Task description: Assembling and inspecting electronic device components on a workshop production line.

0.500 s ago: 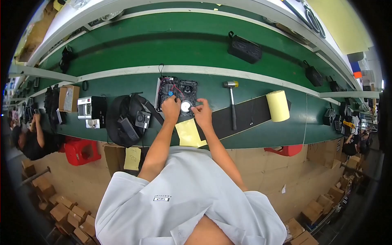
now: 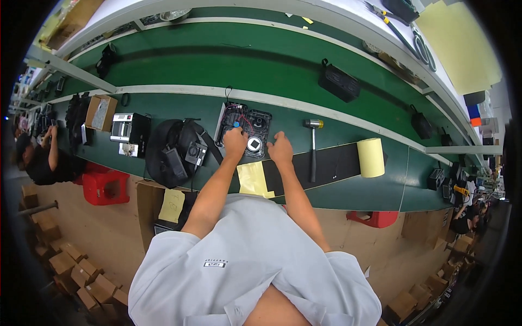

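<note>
An opened black speaker housing (image 2: 261, 120) lies on the green bench, with red wires and a blue round part (image 2: 237, 124) in its left half. A pale round disc (image 2: 254, 144) with a dark square on it shows in the near right part. My left hand (image 2: 235, 142) is closed over the near left part of the housing, just below the blue part; what its fingers grip is hidden. Just right of the housing, my right hand (image 2: 281, 149) hovers with fingers apart, holding nothing I can see. A yellow backing sheet (image 2: 252, 179) lies between my forearms.
Right of my hands, a hammer (image 2: 313, 155) lies on a black strip (image 2: 340, 160) that ends at a yellow roll (image 2: 371, 157). Leftward are a black bag (image 2: 166, 144) and a silver-black device (image 2: 130, 129). Another black speaker (image 2: 338, 81) stands on the green surface beyond the rail.
My right hand has drawn back from the disc to the right, its fingers spreading. A dark square now shows on the disc. The view has shifted slightly; my left hand stays at the housing.
</note>
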